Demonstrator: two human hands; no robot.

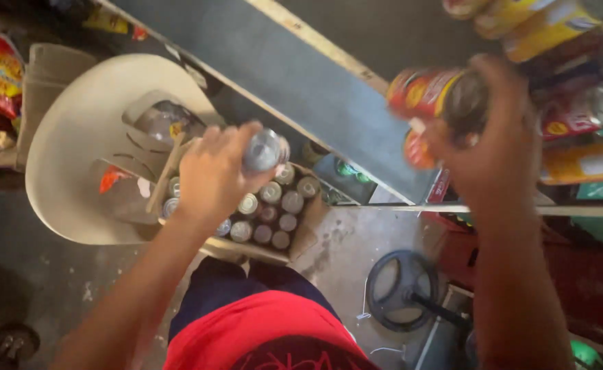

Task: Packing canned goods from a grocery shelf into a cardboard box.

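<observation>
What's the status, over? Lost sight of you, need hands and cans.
Left hand grips a silver can above the carton of cans. Right hand holds a red can at the shelf. Nothing blocking.

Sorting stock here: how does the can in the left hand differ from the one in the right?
The left hand holds its can low, above the box of cans; the right hand holds its can up at the shelf. The left can looks plain silver; the right one shows a red and yellow label. Both are gripped.
</observation>
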